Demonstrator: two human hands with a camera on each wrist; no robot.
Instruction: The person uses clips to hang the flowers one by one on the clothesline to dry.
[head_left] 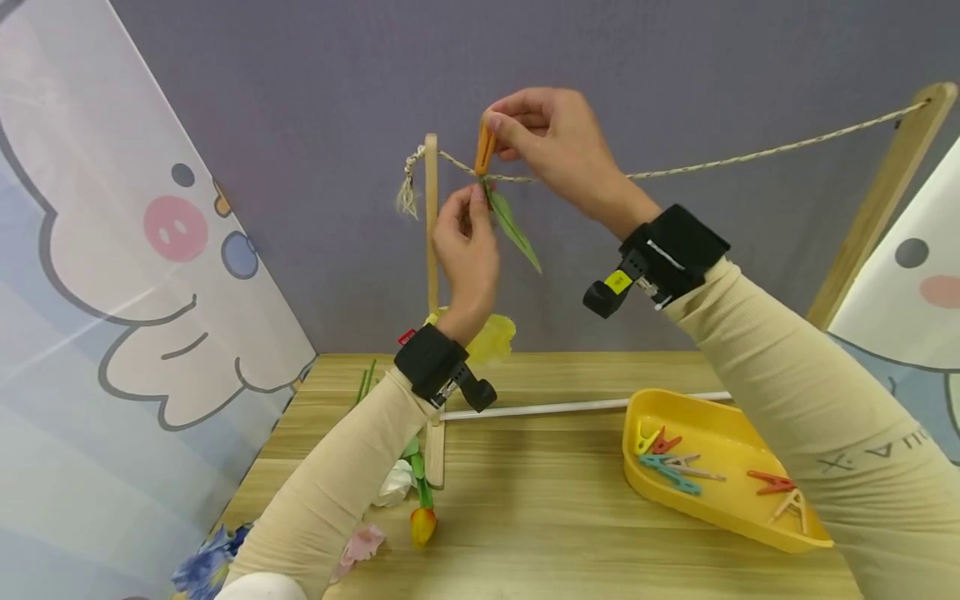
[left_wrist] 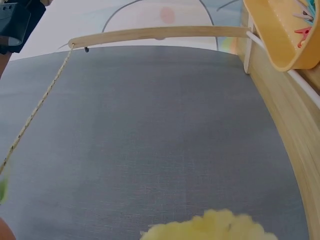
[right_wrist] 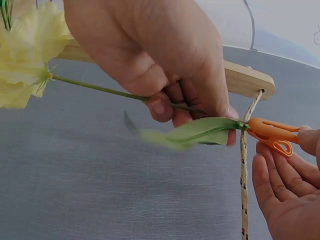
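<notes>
An orange clothespin [head_left: 485, 152] sits at the rope [head_left: 720, 162], near the rope's left end. My right hand [head_left: 564, 143] pinches its upper end between thumb and fingers. Just below the rope, my left hand [head_left: 468, 250] grips the green stem [right_wrist: 100, 89] of a yellow flower [right_wrist: 30, 55], which hangs head down. In the right wrist view, the clothespin's tip meets the rope and the stem end beside a long green leaf [right_wrist: 205, 131]. The left wrist view catches only a fingertip, part of the rope and the yellow petals [left_wrist: 210, 229].
Wooden posts [head_left: 431, 225] hold the rope at both ends. A yellow tray [head_left: 637, 487] with several clothespins stands at the right on the wooden table [head_left: 540, 517]. A white rod [head_left: 555, 408] runs behind it. An orange tulip [head_left: 423, 527] and other flowers lie left.
</notes>
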